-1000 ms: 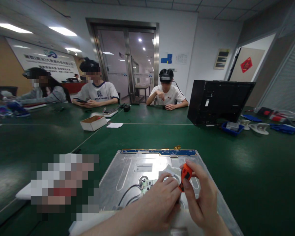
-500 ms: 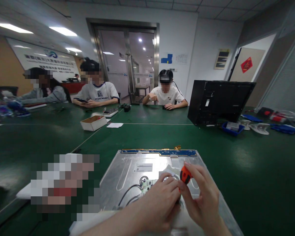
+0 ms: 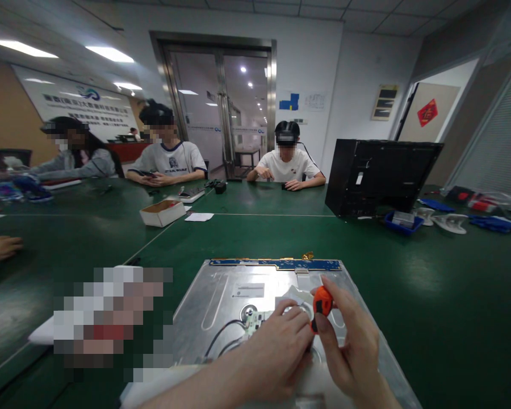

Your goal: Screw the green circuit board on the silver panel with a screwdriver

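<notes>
Right hand, over the right part of the metal panel: thumb and fingertips clamped on the orange-and-black handle, above the panel. Left hand, back upward over panel's middle, fingers curled; grip state cannot be determined.

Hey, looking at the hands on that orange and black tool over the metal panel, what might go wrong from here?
The orange and black tool is pinched in the fingers of the right hand, its lower end hidden by the left hand; a slip might scratch the metal panel or jab a finger. The left forearm crosses near the black cables and could snag them.
</notes>
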A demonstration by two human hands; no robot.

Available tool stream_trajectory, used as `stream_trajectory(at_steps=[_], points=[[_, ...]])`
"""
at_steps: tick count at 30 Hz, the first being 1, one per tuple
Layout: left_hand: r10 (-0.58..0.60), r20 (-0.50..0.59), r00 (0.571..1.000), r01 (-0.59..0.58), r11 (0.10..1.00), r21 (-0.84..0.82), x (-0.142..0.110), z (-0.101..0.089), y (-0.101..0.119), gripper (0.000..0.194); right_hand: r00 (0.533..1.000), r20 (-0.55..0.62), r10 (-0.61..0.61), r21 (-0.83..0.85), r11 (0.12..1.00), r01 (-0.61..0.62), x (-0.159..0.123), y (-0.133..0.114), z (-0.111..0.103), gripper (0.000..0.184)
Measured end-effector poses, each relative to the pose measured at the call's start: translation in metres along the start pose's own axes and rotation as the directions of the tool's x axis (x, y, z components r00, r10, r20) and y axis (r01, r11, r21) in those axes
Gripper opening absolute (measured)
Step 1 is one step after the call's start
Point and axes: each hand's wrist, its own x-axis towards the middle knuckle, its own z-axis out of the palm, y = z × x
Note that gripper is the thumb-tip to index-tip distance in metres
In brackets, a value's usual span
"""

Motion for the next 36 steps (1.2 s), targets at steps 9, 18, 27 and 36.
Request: stream_trajectory(at_steps=[9, 18, 27, 36], points=[[-0.002, -0.012, 1.0, 0.002, 1.0, 0.002, -0.0019, 0.0026, -0.0005, 0.011, 1.0, -0.005, 0.006, -0.009, 1.0, -0.006, -0.0016, 0.0019, 0.0001, 0.053], [0.003, 0.013, 1.0, -0.003, 1.0, -0.006, -0.0009, 0.0007, -0.0001, 0.014, 1.0, 0.017, -0.009, -0.005, 1.0, 0.009, 0.0022, -0.0002, -0.0003, 0.051], [-0.009, 0.015, 1.0, 0.01, 0.999, -0.041, -0.0001, -0.0022, 0.001, 0.008, 1.0, 0.009, -0.006, -0.019, 1.0, 0.007, 0.0029, 0.0, -0.0004, 0.048], [-0.004, 0.005, 1.0, 0.005, 0.998, -0.061, -0.0006, -0.0019, 0.0012, 0.011, 1.0, -0.007, 0.006, -0.019, 1.0, -0.006, -0.0006, 0.001, 0.0001, 0.046]])
